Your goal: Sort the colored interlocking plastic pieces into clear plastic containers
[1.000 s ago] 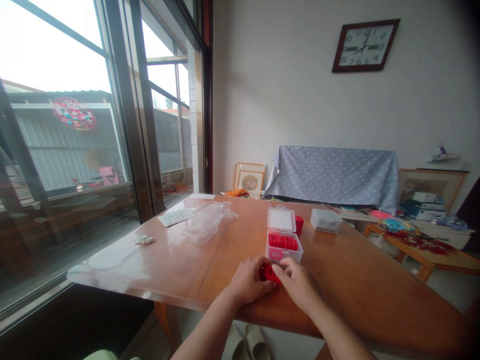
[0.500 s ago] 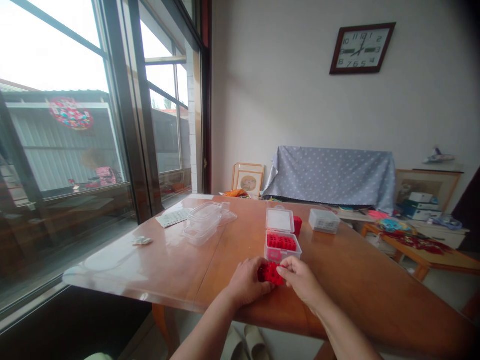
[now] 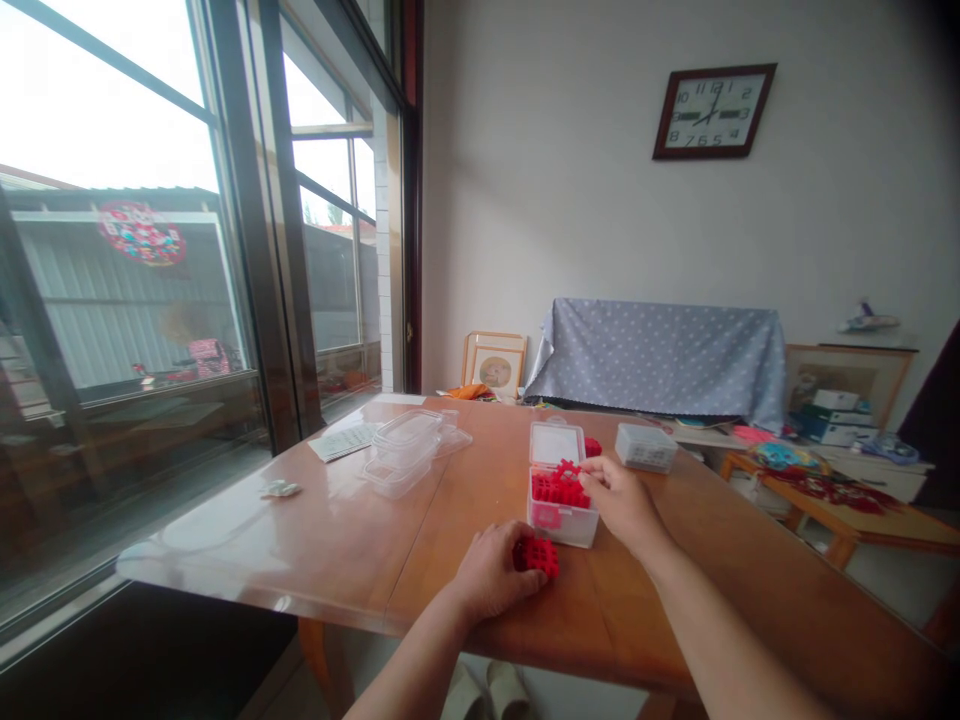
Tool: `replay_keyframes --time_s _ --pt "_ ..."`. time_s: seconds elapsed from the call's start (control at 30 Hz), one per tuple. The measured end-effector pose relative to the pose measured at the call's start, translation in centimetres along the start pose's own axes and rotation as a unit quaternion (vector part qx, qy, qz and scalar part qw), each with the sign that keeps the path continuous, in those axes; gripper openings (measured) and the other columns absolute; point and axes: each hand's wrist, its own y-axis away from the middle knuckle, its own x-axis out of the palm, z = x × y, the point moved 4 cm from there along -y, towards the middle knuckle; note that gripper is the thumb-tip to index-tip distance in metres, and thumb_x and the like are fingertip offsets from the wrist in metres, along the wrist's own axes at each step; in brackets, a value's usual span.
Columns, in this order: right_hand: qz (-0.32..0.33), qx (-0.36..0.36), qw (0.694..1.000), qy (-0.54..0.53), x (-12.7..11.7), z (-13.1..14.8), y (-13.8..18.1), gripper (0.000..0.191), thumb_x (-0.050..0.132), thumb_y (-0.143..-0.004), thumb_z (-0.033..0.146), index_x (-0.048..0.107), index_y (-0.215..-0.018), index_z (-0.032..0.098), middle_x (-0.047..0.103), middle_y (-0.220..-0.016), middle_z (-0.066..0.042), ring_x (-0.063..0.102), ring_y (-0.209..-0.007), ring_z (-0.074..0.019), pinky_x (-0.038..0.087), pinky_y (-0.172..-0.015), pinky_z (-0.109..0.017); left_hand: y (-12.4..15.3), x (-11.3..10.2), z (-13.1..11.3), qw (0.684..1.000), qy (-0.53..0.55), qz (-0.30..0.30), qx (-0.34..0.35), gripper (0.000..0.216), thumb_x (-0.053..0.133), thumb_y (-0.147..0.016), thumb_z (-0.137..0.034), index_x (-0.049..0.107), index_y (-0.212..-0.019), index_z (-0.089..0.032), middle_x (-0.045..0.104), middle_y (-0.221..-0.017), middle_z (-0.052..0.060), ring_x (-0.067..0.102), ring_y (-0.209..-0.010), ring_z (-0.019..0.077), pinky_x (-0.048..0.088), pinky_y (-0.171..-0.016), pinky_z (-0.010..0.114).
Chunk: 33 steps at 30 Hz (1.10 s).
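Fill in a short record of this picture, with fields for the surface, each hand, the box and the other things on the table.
Surface: brown wooden table, partly under a clear sheet.
Left: the left hand grips a clump of red plastic toothed pieces resting on the table.
Right: the right hand pinches one red plastic piece over the box.
Box: small clear plastic box, lid up, holding more red pieces.
Others: stacked clear plastic tubs, closed white plastic case, printed paper sheet.

left grip (image 3: 491, 580) and right grip (image 3: 622, 500) are bare, as are both forearms to the frame edge.
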Motion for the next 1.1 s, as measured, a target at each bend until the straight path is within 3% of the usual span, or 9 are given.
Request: replay_keyframes --time_s 0.2,0.47,0.97,1.1 --pt "0.08 -0.048 0.99 0.108 1.9 -0.7 -1.1 0.02 0.057 -0.085 0.033 0.072 -0.096 0.025 0.079 -0.092 -0.004 0.072 -0.088 -0.0237 0.052 -0.078 -0.033 -0.1 0.2 0.4 1.0 0.006 -0.003 0.002 0.047 0.077 -0.073 -0.042 0.063 -0.116 -0.028 0.07 -0.107 0.002 0.06 -0.099 0.0245 0.045 -0.085 0.033" --pt "0.14 -0.09 0.971 0.173 3.6 0.4 -0.2 0.024 0.049 -0.089 0.027 0.072 -0.098 0.024 0.077 -0.095 -0.004 0.07 -0.09 -0.0226 0.049 -0.079 -0.031 -0.2 0.3 0.7 1.0 0.008 0.001 0.007 0.048 0.077 -0.074 -0.043 0.063 -0.117 -0.029 0.07 -0.109 0.001 0.059 -0.1 0.0248 0.044 -0.084 0.032" --pt "0.156 -0.091 0.966 0.182 4.2 0.0 0.3 0.027 0.046 -0.092 0.029 0.073 -0.094 0.027 0.077 -0.09 -0.002 0.07 -0.09 -0.0231 0.049 -0.083 -0.033 -0.1 0.3 0.6 1.0 -0.005 0.007 0.006 0.047 0.076 -0.074 -0.045 0.062 -0.117 -0.029 0.069 -0.109 0.001 0.059 -0.1 0.0243 0.043 -0.084 0.032" --pt "0.109 -0.111 0.975 0.159 3.6 0.7 0.7 0.027 0.046 -0.092 0.031 0.072 -0.098 0.025 0.077 -0.096 -0.003 0.069 -0.092 -0.0231 0.049 -0.083 -0.032 -0.2 0.3 0.7 1.0 0.0 0.0 0.002 0.051 0.078 -0.073 -0.046 0.062 -0.119 -0.03 0.069 -0.111 0.001 0.059 -0.101 0.0247 0.043 -0.084 0.032"
